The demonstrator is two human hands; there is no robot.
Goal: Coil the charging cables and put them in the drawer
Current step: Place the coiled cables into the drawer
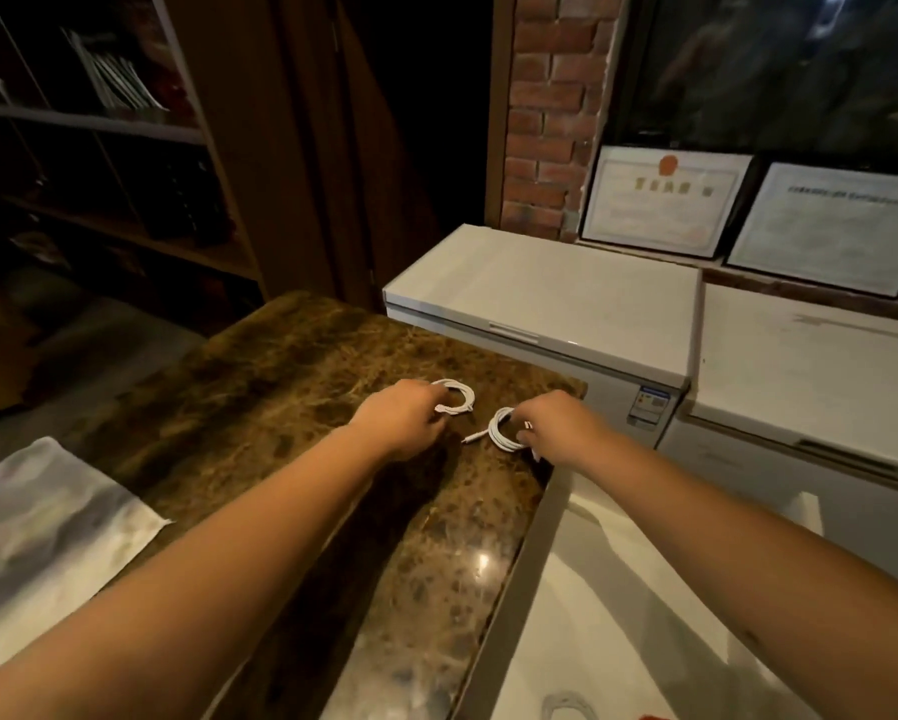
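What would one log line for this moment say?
left hand: grips coiled white cable | right hand: grips second coiled cable | both on marble countertop | open drawer at right

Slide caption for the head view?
Left hand and right hand each grip a coiled white cable on the marble counter, beside the open drawer.
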